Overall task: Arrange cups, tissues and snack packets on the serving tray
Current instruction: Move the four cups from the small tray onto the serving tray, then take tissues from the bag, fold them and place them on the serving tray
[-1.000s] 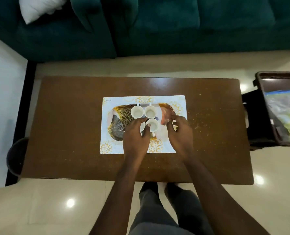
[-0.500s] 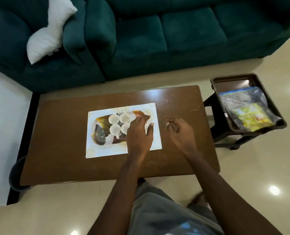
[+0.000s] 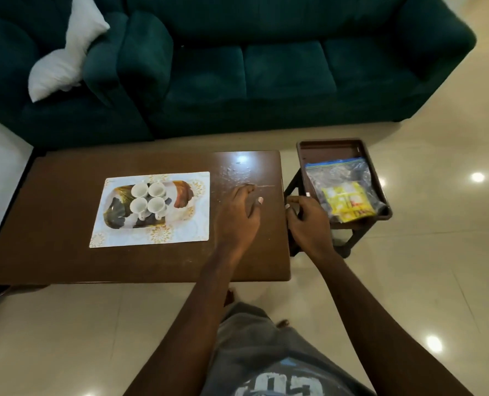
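cups (image 3: 147, 197): four little white ones, 2x2 block, all upright and pretty much touching, handles poking out at about 6 o'clock on the near pair

serving tray (image 3: 114, 215): one, patterned in gold and dark swirls. The four cups sit on its middle; the part toward 3 o'clock is bare

placemat (image 3: 191, 232): one, white with gold flowers, flat under the tray

coffee table (image 3: 52, 224): one, brown wood, scuffed toward its 3 o'clock end

left hand (image 3: 239, 215): over the table at 3 o'clock from the placemat, just beside its edge. Fingers loosely bent, holding nothing

right hand (image 3: 306, 221): at the table's 3 o'clock edge, between table and side stand. Fingers curled in, nothing visible in them; can't tell if it touches the stand

side stand (image 3: 330, 145): one dark brown tray-top stand, at 3 o'clock from the table, just beside it

zip bag (image 3: 337, 172): one clear bag with a blue seal, lying in the stand's tray

snack packets (image 3: 347, 202): yellow, inside the bag at its 6 o'clock end; can't count them through the plastic

sofa (image 3: 266, 67): teal, at 12 o'clock beyond the table

pillow (image 3: 63, 61): one white, at the sofa's 9 o'clock end
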